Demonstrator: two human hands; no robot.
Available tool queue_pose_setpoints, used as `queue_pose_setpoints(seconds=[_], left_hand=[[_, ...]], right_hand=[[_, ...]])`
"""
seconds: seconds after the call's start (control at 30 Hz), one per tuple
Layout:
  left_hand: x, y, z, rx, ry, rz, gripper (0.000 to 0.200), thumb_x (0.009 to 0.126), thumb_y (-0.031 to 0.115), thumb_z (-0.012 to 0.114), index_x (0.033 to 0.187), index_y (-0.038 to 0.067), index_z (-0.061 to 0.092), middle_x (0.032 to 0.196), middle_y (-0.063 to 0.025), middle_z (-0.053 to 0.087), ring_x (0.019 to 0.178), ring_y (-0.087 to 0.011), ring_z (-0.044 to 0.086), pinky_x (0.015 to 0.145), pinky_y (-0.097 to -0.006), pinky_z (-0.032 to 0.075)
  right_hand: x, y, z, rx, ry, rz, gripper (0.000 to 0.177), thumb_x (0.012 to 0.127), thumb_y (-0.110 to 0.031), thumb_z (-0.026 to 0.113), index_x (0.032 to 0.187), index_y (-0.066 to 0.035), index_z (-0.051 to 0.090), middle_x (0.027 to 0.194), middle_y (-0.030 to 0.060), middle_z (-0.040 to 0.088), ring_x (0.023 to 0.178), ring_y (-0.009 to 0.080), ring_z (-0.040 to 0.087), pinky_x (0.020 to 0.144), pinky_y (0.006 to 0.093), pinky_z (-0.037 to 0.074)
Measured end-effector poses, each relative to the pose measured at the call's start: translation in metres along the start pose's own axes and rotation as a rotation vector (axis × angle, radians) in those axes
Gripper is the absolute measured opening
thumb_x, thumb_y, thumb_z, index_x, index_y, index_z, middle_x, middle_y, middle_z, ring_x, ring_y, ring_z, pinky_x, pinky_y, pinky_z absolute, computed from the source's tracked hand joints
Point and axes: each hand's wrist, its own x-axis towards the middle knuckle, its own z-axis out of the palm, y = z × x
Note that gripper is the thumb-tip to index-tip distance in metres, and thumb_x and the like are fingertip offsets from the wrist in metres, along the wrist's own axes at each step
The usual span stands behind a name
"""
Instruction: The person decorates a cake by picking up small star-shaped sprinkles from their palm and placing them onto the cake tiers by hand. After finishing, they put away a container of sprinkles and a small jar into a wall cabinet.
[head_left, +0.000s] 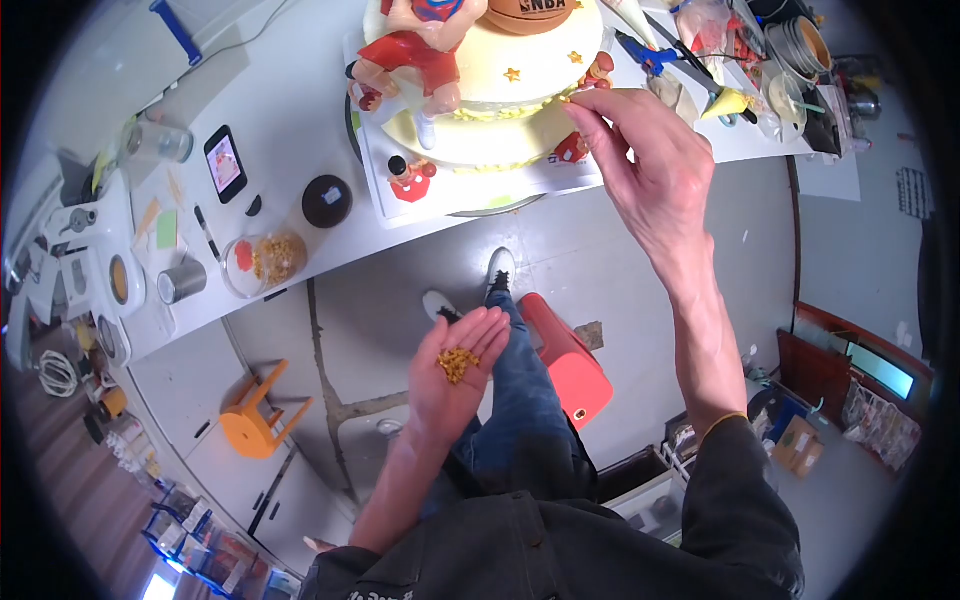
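Note:
My left hand (447,372) is held palm up below the table edge, slightly cupped around a small heap of golden pieces (457,365). My right hand (655,165) reaches to the right side of a pale yellow tiered cake (490,95), thumb and forefinger pinched together by the ledge between the tiers. What sits in the pinch is too small to make out. Gold stars (512,74) dot the upper tier, and yellow bits line its base. On the cake are a basketball (530,14) and a large figure in red shorts (415,58). A small figure (410,178) stands on the board at the front.
Left of the cake are a phone (226,164), a round black object (327,202) and a clear tub (264,264) of golden pieces. A blue glue gun (648,54) and other tools crowd the right. A red stool (570,365) and an orange stool (255,415) stand below.

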Motion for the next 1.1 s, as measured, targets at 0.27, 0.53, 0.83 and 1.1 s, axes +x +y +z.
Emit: queue_pose_setpoints(seconds=[0.27, 0.53, 0.83, 1.1], left_hand=[[0.003, -0.005, 0.006, 0.027, 0.01, -0.003, 0.061, 0.112, 0.035, 0.039, 0.148, -0.015, 0.037, 0.153, -0.0299, 0.045, 0.144, -0.0368, 0.045, 0.124, -0.0466, 0.037], [0.007, -0.009, 0.009, -0.015, 0.032, 0.005, 0.058, 0.112, 0.033, 0.038, 0.141, -0.016, 0.045, 0.148, -0.0312, 0.05, 0.141, -0.0374, 0.049, 0.123, -0.0471, 0.039], [0.011, -0.01, 0.009, -0.008, 0.009, -0.01, 0.059, 0.112, 0.034, 0.04, 0.146, -0.014, 0.04, 0.152, -0.0295, 0.046, 0.143, -0.0361, 0.047, 0.124, -0.0466, 0.038], [0.012, -0.011, 0.009, -0.016, 0.025, -0.015, 0.058, 0.112, 0.034, 0.04, 0.145, -0.014, 0.043, 0.151, -0.0294, 0.048, 0.142, -0.0362, 0.048, 0.123, -0.0464, 0.039]], right_hand=[[0.001, 0.007, 0.002, 0.001, 0.0, -0.068, 0.016, 0.082, -0.003, 0.082, 0.095, -0.003, 0.074, 0.084, 0.0094, 0.074, 0.072, 0.0256, 0.072, 0.063, 0.0338, 0.058], [0.004, 0.014, 0.001, 0.032, -0.014, -0.132, 0.015, 0.087, 0.0, 0.08, 0.1, 0.001, 0.074, 0.084, 0.0083, 0.073, 0.064, 0.0153, 0.066, 0.053, 0.0263, 0.052], [0.005, 0.012, -0.001, 0.041, 0.024, -0.056, 0.013, 0.082, -0.005, 0.083, 0.092, -0.001, 0.075, 0.078, 0.009, 0.073, 0.063, 0.0217, 0.069, 0.057, 0.0317, 0.055], [0.002, 0.013, 0.001, 0.058, 0.043, -0.023, 0.012, 0.083, -0.005, 0.083, 0.092, -0.001, 0.075, 0.075, 0.0074, 0.071, 0.055, 0.0162, 0.061, 0.051, 0.0291, 0.048]])
